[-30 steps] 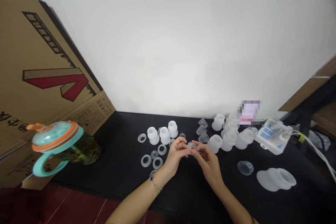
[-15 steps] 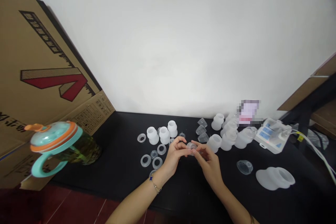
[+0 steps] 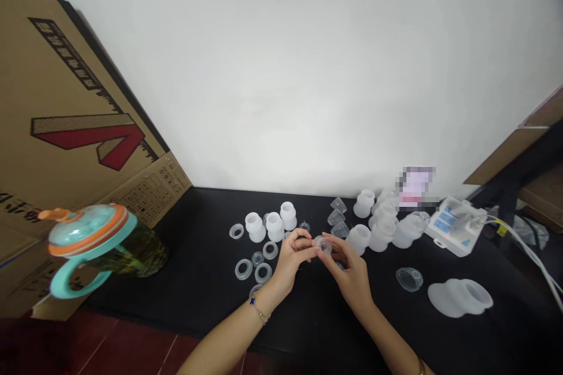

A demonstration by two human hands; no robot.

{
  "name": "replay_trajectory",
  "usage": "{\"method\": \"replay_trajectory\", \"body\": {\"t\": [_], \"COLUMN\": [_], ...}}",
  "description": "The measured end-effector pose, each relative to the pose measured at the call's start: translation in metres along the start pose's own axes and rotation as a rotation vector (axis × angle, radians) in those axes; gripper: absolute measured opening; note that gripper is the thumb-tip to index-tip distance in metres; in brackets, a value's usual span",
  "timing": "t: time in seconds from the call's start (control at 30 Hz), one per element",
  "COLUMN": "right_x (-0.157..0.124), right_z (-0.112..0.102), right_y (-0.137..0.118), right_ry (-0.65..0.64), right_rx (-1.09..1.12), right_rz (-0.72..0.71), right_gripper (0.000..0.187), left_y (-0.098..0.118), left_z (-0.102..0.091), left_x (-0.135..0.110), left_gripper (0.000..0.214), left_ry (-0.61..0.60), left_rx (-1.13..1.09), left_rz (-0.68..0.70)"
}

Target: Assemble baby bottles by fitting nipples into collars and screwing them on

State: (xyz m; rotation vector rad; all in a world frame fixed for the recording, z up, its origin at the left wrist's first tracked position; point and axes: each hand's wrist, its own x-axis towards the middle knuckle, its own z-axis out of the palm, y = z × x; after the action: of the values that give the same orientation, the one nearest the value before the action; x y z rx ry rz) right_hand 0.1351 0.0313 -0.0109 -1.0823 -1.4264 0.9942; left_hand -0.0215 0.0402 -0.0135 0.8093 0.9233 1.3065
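Note:
Between my two hands, above the black table, is a translucent screw ring [image 3: 324, 244] like those of feeding bottles. My left hand [image 3: 290, 256] pinches it from the left with thumb and fingertips. On its other side, my right hand [image 3: 350, 274] has its thumb and fingers closed on the rim. Whether a teat sits inside the ring I cannot make out. Left of my hands lie several loose rings [image 3: 243, 269] and a clear teat [image 3: 257, 258]. Behind them stand three small white bottles [image 3: 275, 227]. Clear dome caps [image 3: 338, 217] lie just beyond my right hand.
Several translucent bottles [image 3: 382, 235] stand at right, near a white power strip [image 3: 455, 227] with cables. A clear cap [image 3: 409, 279] and a bottle lying on its side [image 3: 460, 297] are nearer. At left are a teal-lidded drink jug [image 3: 101, 240] and a large cardboard box [image 3: 83, 105].
The ring has turned slightly in my fingers, so its round opening shows more. Both hands stay nearly in place, and the view has shifted a little.

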Motion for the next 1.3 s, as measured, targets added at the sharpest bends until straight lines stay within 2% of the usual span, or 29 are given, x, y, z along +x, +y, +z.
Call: {"method": "replay_trajectory", "body": {"t": [0.37,0.63,0.87,1.1,1.3], "right_x": [0.0014,-0.0006,-0.0011,-0.0018,-0.0031], "right_z": [-0.0001,0.0024,0.0027,0.0020,0.0007], "right_y": [0.0026,0.0040,0.0020,0.0052,0.0027], "right_ry": [-0.003,0.012,0.016,0.021,0.026], "right_rx": [-0.007,0.003,-0.004,-0.019,-0.022], "right_rz": [-0.007,0.004,0.003,-0.041,-0.023], "right_gripper": [0.031,0.027,0.033,0.026,0.026], "left_y": [0.0028,0.0038,0.0063,0.0055,0.0048], "left_z": [0.0031,0.0059,0.0057,0.0046,0.0038], "left_x": [-0.0012,-0.0030,-0.0050,-0.0037,-0.0026], "left_gripper": [0.045,0.046,0.046,0.043,0.041], "left_ry": [0.031,0.024,0.014,0.011,-0.010], "left_rx": [-0.027,-0.051,-0.028,-0.033,-0.012], "left_rz": [-0.035,0.001,-0.030,-0.020,-0.018]}}
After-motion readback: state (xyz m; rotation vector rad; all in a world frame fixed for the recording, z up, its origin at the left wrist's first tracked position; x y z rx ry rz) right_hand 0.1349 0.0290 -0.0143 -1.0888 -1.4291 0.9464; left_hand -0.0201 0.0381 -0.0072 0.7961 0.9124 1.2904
